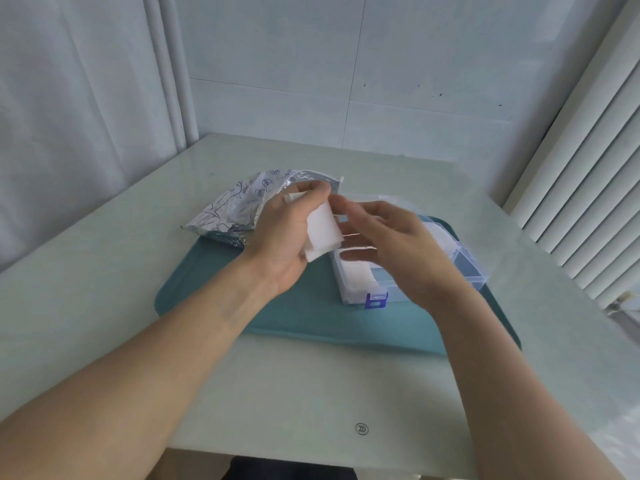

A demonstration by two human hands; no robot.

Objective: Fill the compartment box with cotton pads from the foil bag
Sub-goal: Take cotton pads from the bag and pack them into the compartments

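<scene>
Far left on the bench [104,306]: the foil bag [235,209] — crinkled silver film with blue printed drawings, slumped on its side, its near edge overlapping the teal tray [294,306].

My left hand [287,233] grips a small stack of cotton pads [322,230]: soft, white, squarish, edges a little fanned. I'd square that stack before lowering it, so nothing catches on a divider.

My right hand [391,244] hovers over the compartment box [467,268], fingers relaxed and spread, holding nothing, close to the stack. It should peel off a thin batch and press it flat.

The box is clear rigid plastic with a blue latch [375,301], sitting on the tray's right part — the near-left compartment already shows white pads [356,275].
</scene>
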